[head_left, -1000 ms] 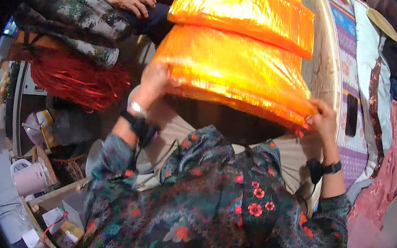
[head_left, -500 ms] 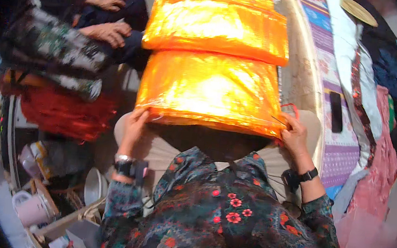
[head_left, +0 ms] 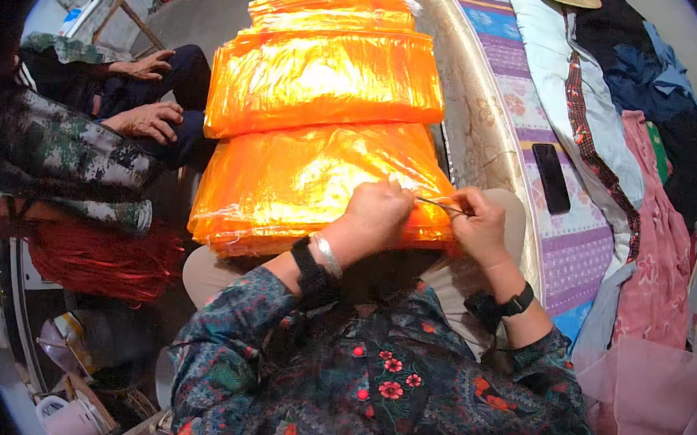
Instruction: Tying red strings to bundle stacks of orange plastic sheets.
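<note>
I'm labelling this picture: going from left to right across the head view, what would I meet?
Red strings → orange plastic stack → right hand → black phone → pink cloth.

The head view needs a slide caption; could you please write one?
Left hand and right hand close together over stacked shiny orange plastic sheets, a slender dark implement between them.

left grip [head_left: 376, 214] over orange sheets [head_left: 284, 181] | right grip [head_left: 482, 226] pinching thin tool [head_left: 441, 204]
</note>
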Motion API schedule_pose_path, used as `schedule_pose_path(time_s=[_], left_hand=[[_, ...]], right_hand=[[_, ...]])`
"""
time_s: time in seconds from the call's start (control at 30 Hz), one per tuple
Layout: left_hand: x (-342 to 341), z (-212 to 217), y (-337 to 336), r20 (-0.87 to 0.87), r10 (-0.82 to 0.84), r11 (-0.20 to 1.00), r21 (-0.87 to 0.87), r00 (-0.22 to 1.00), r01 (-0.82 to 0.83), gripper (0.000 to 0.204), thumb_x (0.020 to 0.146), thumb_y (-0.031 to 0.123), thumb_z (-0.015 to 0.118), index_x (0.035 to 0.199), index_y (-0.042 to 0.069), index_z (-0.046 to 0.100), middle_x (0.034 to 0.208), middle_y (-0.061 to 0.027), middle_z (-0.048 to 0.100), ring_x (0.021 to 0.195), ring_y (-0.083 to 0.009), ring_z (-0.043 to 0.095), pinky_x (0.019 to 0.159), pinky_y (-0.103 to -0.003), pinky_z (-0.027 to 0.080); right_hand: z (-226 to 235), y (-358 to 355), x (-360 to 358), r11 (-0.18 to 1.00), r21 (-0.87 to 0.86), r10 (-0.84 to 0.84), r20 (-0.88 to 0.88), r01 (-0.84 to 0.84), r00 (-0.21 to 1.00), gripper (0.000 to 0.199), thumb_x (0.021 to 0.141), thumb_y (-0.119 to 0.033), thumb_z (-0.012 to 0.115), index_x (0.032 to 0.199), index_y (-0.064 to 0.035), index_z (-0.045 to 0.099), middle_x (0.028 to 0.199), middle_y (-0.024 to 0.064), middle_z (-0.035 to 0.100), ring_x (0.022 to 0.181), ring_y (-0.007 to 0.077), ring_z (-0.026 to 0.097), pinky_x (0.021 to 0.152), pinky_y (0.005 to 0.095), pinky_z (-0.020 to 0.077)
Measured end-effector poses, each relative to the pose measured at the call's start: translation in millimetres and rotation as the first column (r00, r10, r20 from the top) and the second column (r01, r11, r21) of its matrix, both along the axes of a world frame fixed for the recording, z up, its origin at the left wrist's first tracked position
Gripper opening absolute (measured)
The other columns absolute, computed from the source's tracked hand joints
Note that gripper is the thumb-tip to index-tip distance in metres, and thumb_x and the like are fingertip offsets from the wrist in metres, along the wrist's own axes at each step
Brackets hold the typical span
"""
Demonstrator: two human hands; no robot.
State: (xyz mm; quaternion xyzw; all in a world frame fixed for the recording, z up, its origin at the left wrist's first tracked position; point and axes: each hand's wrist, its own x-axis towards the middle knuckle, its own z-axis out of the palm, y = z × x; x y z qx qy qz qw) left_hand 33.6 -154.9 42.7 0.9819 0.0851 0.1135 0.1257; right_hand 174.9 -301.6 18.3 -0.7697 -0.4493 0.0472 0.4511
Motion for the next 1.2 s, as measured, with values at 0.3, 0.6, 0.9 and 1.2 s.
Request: schedule_pose_path(time_s=[0.3,0.6,0.9,1.2], left_hand=[[-30,-20,-13,0.159,0.648,0.293,-0.955,0.745,-0.052,0.02,0.092,0.012,0.048,0.086,-0.003,0.06,0.07,-0.0047,0.061,0.061,-0.0099,0.058,0.055,-0.026,0.047],[-29,-15,-18,0.156,0.707,0.149,-0.986,0.689,0.07,0.02,0.092,0.01,0.048,0.092,-0.005,0.061,0.076,-0.006,0.063,0.066,-0.0112,0.059,0.061,-0.025,0.05],[-27,-11,-12,0.457,0.466,0.862,-0.429,0.757,-0.272,0.009,0.078,0.002,0.055,0.085,-0.001,0.06,0.065,-0.014,0.058,0.059,-0.0272,0.057,0.052,-0.033,0.045],[-43,2,-7,0.575,0.408,0.9,-0.121,0.709,-0.419,0.015,0.06,0.002,0.059,0.074,0.002,0.053,0.069,-0.0143,0.05,0.066,-0.0327,0.052,0.057,-0.041,0.04]], right_hand=[[-6,24,-24,0.93,0.017,0.303,-0.604,-0.367,0.737,0.012,0.082,-0.009,0.06,0.09,-0.0006,0.064,0.065,-0.0042,0.053,0.058,0.0032,0.046,0.051,0.0209,0.0377],[-15,15,-17,0.891,-0.022,0.347,-0.612,-0.454,0.711,0.025,0.087,-0.006,0.05,0.11,-0.0029,0.061,0.065,-0.0067,0.048,0.056,0.0017,0.042,0.05,0.019,0.0353],[25,37,4,0.858,-0.193,0.488,0.019,-0.475,0.873,0.029,0.077,-0.006,0.054,0.105,-0.0043,0.063,0.07,0.0107,0.06,0.064,0.0212,0.059,0.061,0.0283,0.0462],[28,90,-32,0.856,0.14,0.489,-0.53,-0.498,0.693,0.026,0.079,-0.003,0.052,0.103,-0.0039,0.062,0.071,0.0054,0.06,0.06,0.0124,0.054,0.055,0.0254,0.0434]])
